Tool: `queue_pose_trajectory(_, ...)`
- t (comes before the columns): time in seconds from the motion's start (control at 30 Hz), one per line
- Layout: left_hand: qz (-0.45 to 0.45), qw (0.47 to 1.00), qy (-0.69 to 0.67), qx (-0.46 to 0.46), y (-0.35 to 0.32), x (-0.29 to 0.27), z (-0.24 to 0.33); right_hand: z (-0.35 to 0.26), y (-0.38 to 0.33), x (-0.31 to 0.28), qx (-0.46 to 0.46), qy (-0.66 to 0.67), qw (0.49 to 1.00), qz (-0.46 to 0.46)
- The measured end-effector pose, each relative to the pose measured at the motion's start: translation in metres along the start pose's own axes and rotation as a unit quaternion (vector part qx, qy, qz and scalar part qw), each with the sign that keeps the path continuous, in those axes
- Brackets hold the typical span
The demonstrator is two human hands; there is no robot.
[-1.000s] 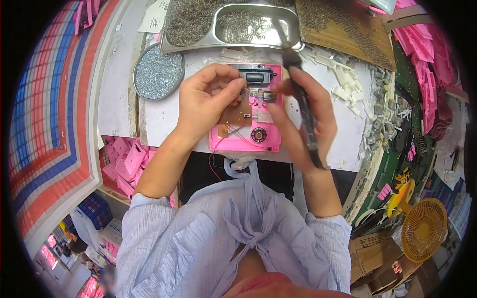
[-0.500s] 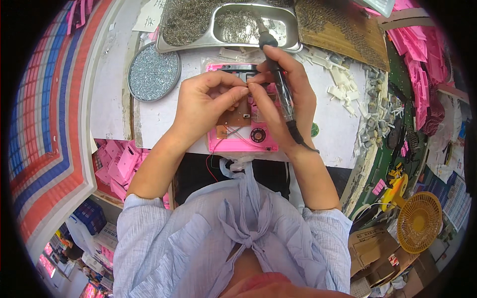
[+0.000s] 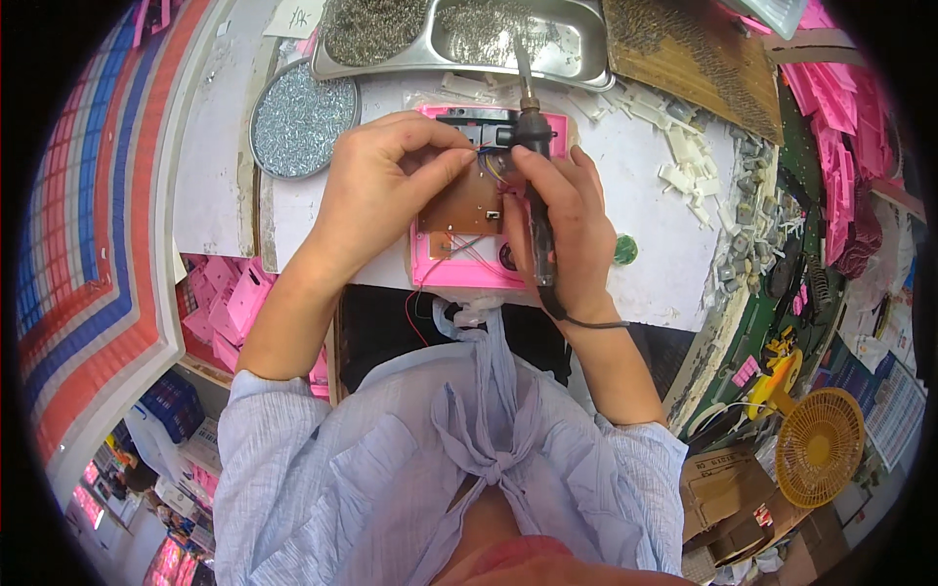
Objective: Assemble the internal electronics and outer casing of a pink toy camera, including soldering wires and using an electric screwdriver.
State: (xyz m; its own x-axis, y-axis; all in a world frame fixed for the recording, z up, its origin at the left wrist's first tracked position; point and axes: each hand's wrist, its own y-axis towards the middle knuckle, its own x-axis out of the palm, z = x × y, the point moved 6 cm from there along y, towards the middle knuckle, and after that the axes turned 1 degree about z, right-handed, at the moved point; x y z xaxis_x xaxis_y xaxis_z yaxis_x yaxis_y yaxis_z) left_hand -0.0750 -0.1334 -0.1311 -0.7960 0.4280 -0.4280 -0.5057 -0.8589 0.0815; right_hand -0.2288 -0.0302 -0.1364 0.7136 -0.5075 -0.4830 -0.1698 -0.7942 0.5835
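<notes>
Before me lies a pink plastic case (image 3: 424, 269), with a brown circuit board (image 3: 455, 209) and thin wires inside it. My left hand (image 3: 369, 186) reaches over the board's left side, thumb and forefinger pinched on thin wires (image 3: 490, 166) near the case's upper middle. In my right hand (image 3: 578, 220) is a soldering iron (image 3: 532, 127), its dark handle lying along the palm. The iron's metal tip points away from me, beyond the case and over a steel tray. My right fingertips hover by the wires; whether they touch them I cannot tell.
The steel tray (image 3: 430, 51) at the back holds small metal parts. A round dish (image 3: 305, 119) of silvery screws or pins stands left. White plastic pieces (image 3: 674, 146) and cardboard with small parts (image 3: 689, 59) lie right. A yellow fan (image 3: 819, 447) stands lower right.
My right hand has shifted slightly nearer me and turned the soldering iron more upright. Its fingers have drawn away from my left fingertips. Wires now show between the hands.
</notes>
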Motion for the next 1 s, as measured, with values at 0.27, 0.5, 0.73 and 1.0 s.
queue_pose_trajectory(0.27, 0.028, 0.990, 0.110, 0.088, -0.003, 0.020, 0.009, 0.010, -0.001, -0.043, -0.022, 0.062, 0.997, 0.036)
queue_pose_trajectory(0.5, 0.074, 0.995, 0.011, 0.068, -0.005, 0.009, -0.004, 0.021, 0.000, -0.055, 0.086, 0.092, 0.990, 0.063)
queue_pose_trajectory(0.73, 0.121, 0.990, -0.038, 0.062, -0.011, 0.008, -0.012, 0.017, 0.038, 0.004, 0.001, -0.012, 1.000, 0.020)
queue_pose_trajectory(1.0, 0.114, 0.990, 0.002, 0.082, -0.010, 0.006, -0.012, 0.022, 0.031, 0.012, -0.020, -0.003, 1.000, 0.014)
